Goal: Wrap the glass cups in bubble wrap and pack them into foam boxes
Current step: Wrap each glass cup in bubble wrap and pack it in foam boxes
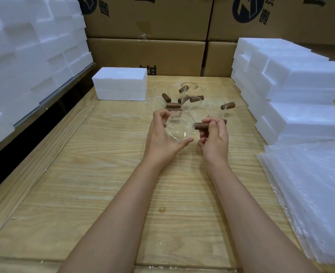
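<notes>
My left hand (162, 134) cradles the glass cup (179, 128), right hand (215, 135) grips its wooden handle (201, 126); cups beyond (192, 103) blur together; wide tabletop (103, 174) toward me.

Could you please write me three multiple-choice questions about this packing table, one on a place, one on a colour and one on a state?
1. Where does the bubble wrap lie on the table?
A. along its right side
B. at its far left corner
C. at its near left corner

2. What colour is the handle of the glass cup held by the left hand and the right hand?
A. white
B. brown
C. blue

3. In what state is that cup?
A. wrapped in bubble wrap
B. lying on its side on the table
C. bare, held in both hands

Answers:
1 A: the clear sheets are stacked by the right edge.
2 B: the right hand grips a brown stub.
3 C: nothing covers the glass, and the left hand holds its bowl.
</notes>
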Action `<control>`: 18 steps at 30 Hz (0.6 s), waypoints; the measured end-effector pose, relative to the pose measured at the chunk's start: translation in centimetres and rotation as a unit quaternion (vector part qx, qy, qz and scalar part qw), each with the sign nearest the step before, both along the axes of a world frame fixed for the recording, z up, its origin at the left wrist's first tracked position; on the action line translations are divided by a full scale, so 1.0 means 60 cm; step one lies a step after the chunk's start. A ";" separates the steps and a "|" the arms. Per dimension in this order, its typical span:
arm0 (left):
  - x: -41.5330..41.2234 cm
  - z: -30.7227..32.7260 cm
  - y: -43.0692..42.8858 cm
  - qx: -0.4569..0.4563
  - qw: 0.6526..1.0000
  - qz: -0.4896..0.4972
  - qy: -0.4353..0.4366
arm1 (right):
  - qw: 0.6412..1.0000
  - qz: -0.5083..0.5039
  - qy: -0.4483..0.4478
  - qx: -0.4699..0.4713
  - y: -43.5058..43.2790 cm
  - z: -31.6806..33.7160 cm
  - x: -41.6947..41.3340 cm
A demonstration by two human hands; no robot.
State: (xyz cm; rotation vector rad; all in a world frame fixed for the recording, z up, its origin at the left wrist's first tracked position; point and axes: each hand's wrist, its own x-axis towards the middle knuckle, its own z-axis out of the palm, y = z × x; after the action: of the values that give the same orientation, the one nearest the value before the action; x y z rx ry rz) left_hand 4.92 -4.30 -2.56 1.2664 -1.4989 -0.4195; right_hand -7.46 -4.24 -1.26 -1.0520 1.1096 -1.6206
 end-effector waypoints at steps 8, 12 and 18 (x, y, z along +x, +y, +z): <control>0.002 -0.002 0.000 0.000 1.000 0.005 0.011 | 0.998 0.015 -0.053 -0.016 0.000 0.006 -0.003; 0.000 0.002 0.004 -0.005 0.999 -0.019 0.046 | 0.995 0.023 -0.090 -0.035 -0.001 0.008 -0.009; -0.004 0.010 0.015 0.000 0.996 -0.068 0.063 | 0.992 0.010 -0.122 -0.039 -0.006 0.007 -0.011</control>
State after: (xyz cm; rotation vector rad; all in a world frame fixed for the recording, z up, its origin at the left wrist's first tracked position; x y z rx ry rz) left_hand 4.70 -3.40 -1.97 1.1195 -1.4822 -0.5784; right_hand -8.11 -4.60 -0.84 -0.8830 0.8765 -1.7369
